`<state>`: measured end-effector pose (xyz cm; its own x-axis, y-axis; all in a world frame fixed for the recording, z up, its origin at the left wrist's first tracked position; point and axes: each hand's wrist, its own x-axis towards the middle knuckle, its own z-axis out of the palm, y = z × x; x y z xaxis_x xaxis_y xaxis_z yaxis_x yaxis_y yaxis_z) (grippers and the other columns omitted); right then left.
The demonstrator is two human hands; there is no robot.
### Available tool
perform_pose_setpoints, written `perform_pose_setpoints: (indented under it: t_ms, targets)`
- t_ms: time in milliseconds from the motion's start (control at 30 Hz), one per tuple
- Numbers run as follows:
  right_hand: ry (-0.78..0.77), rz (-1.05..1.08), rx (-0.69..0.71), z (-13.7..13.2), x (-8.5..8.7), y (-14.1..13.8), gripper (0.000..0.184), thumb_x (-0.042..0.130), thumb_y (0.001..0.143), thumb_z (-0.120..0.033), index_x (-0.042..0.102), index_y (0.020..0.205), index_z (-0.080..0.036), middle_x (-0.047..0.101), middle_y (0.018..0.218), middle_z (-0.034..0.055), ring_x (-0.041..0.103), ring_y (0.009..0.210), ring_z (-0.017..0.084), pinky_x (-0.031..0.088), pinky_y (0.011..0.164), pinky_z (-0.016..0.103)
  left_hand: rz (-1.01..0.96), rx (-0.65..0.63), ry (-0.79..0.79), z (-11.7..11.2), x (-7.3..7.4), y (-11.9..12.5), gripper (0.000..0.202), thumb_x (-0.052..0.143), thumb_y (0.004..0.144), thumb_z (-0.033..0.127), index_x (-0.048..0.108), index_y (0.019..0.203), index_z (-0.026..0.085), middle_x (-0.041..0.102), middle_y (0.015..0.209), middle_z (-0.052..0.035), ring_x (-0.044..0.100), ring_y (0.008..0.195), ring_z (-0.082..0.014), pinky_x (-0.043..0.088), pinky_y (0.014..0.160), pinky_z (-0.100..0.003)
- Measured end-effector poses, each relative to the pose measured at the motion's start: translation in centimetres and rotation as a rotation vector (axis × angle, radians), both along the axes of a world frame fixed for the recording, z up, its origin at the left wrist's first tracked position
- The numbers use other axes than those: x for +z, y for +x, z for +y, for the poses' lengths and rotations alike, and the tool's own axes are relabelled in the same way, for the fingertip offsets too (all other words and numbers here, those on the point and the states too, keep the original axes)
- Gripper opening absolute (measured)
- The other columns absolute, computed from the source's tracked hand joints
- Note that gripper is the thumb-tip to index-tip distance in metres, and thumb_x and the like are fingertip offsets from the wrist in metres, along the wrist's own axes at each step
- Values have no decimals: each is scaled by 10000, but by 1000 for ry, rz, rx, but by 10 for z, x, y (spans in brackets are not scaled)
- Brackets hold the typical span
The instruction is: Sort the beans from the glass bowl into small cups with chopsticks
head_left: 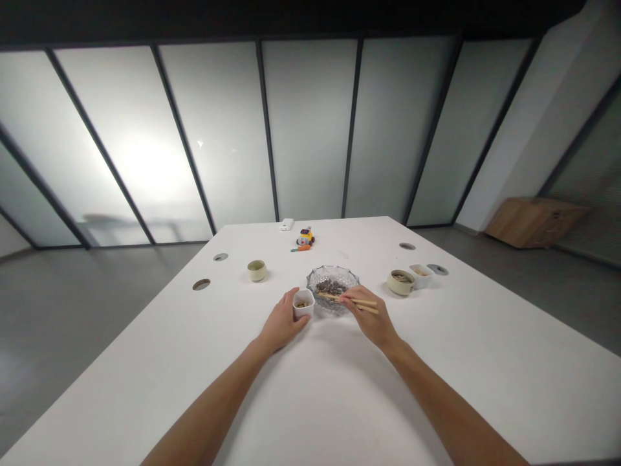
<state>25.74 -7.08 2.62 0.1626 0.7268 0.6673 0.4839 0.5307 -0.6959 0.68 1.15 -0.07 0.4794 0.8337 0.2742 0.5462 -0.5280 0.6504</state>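
Note:
My left hand (pixel 281 323) is wrapped round a small white cup (pixel 304 312) that stands upright on the table. A few small brownish pieces lie inside the cup. A pair of wooden chopsticks (pixel 361 304) is pinched in my right hand (pixel 373 317). Their tips reach left over the near side of a clear glass bowl (pixel 356 279), close to the cup's rim. Small dark brown pieces (pixel 332 287), too small to name, lie in the glass bowl. Whether the chopstick tips grip a piece, I cannot tell.
On the white table (pixel 310 401), a beige bowl (pixel 257 272) stands to the left. Another beige bowl (pixel 400 285) with pieces in it and a white cup (pixel 421 277) stand at right. Farther back are a toy car (pixel 306 237), an orange toy carrot (pixel 303 248) and a white box (pixel 286 224).

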Motion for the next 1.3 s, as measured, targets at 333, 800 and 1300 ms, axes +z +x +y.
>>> perform_pose_setpoints:
  t_ms: [333, 800, 1300]
  targets:
    - [-2, -27, -23, 0, -1, 8, 418, 701, 999, -626, 812, 876, -242, 800, 889, 89, 752, 813, 247, 616, 741, 364, -5, -5, -6, -1, 1, 1, 723, 731, 896, 304, 479, 1561, 175, 632, 1525, -176, 649, 1355, -341, 507, 1178, -499]
    - [-28, 23, -58, 0, 0, 8, 446, 737, 949, -674, 783, 834, -245, 786, 828, 74, 734, 762, 243, 611, 704, 371, -9, -1, 1, 0, 1, 0, 703, 726, 892, 298, 489, 1547, 202, 651, 1496, -150, 657, 1343, -334, 512, 1168, -492]
    - [81, 176, -180, 0, 7, 12, 440, 688, 995, -651, 797, 862, -247, 793, 865, 98, 770, 810, 273, 668, 757, 419, -2, 0, -6, 0, 1, 0, 718, 738, 893, 311, 489, 1556, 193, 634, 1529, -163, 638, 1378, -346, 494, 1199, -511]
